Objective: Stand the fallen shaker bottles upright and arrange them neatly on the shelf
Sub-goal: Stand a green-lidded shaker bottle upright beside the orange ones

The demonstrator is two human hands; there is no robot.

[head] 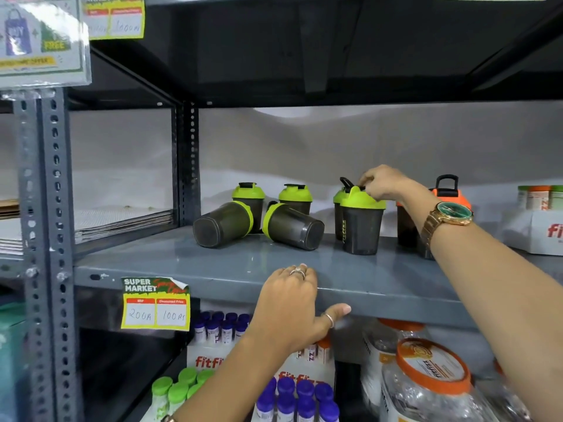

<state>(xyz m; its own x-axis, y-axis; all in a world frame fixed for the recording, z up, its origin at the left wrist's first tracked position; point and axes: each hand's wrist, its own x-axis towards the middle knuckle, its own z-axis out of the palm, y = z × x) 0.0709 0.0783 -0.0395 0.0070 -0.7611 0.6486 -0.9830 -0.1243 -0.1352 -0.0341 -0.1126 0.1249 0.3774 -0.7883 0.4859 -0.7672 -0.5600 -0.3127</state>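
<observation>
Grey shelf (182, 263): left hand (289, 303) clasps its front lip; right hand (382, 184) pinches an upright green-lidded shaker (362, 223) by its cap.
Risk: a tug on the cap may tip it against the near fallen shaker (294, 226), which could roll off the edge; the far fallen shaker (224, 223) could roll too. The forearm half hides the orange-lidded shaker (406, 223).

Glossy grey metal shelf (213, 266), smoky translucent plastic shaker bottles (224, 223), paper price label (155, 303)

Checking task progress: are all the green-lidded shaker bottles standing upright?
No: one fallen bottle and a second fallen bottle lie on their sides on the shelf.
</observation>
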